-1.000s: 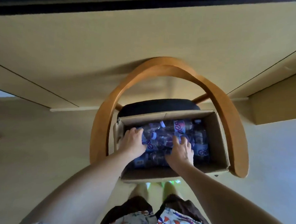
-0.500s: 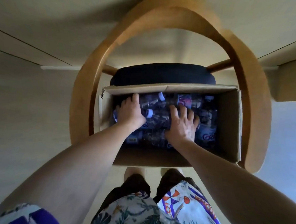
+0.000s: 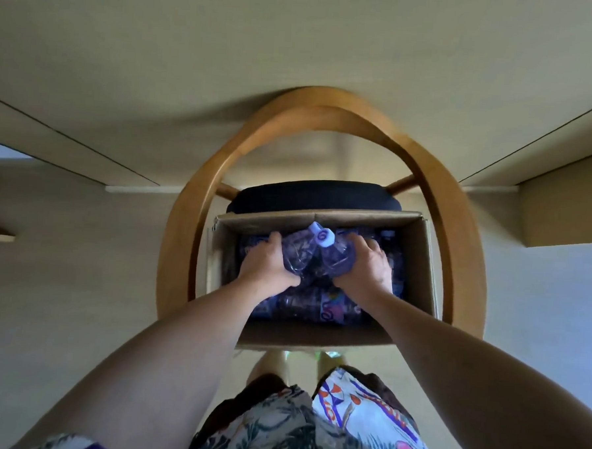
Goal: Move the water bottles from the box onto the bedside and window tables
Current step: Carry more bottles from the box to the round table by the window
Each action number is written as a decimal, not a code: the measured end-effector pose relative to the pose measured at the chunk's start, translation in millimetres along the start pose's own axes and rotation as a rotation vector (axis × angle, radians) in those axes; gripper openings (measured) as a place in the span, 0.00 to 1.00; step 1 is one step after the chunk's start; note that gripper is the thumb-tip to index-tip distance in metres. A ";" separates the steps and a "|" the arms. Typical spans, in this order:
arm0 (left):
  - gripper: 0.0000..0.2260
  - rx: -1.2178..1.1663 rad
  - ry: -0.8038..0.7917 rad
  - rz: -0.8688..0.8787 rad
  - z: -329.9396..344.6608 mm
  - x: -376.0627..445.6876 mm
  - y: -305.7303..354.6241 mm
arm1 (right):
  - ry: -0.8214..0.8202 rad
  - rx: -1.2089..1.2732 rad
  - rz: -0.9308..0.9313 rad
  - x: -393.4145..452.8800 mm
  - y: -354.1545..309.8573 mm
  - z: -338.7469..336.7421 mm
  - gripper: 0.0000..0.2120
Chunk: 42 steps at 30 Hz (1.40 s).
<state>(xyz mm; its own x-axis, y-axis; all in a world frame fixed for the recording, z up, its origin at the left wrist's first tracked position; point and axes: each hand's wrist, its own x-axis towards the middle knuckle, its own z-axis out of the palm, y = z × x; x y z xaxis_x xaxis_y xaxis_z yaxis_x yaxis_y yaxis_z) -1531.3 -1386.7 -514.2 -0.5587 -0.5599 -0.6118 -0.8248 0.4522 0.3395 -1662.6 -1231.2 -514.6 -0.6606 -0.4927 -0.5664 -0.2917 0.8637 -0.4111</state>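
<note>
Head view, left hand [image 3: 265, 264] gripping left bottle [image 3: 298, 253], right hand [image 3: 367, 267] gripping right bottle [image 3: 335, 257]

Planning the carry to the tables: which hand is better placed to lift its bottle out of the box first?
Neither clearly. The left hand grips one bottle and the right hand grips another, both raised, caps up, mid-box. The right bottle's cap looks slightly higher, so perhaps right.
</note>
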 end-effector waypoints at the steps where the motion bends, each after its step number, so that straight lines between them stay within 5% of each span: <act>1: 0.31 -0.011 0.003 0.007 -7.0 -3.2 6.6 | 0.017 0.033 0.015 -2.9 -0.5 -7.9 0.41; 12: 0.30 0.013 0.012 0.231 -84.7 -16.7 91.1 | 0.298 0.374 0.158 -51.3 -8.8 -92.0 0.36; 24: 0.35 -0.036 -0.070 0.699 -105.0 -87.7 218.9 | 0.835 0.934 0.369 -183.6 25.8 -143.3 0.28; 34: 0.31 0.148 -0.147 1.118 -31.3 -235.3 350.1 | 1.218 1.190 0.439 -332.4 135.6 -165.3 0.31; 42: 0.35 0.166 -0.202 1.390 89.0 -380.2 439.4 | 1.447 1.103 0.633 -462.6 268.3 -176.5 0.26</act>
<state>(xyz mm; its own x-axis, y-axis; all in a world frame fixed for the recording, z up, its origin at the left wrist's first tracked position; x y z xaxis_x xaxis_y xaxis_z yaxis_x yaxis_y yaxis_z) -1673.6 -913.4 -196.0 -0.8619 0.5044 0.0514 0.4070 0.6279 0.6633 -1557.3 -752.8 -236.8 -0.6326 0.7685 -0.0959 0.3010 0.1300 -0.9447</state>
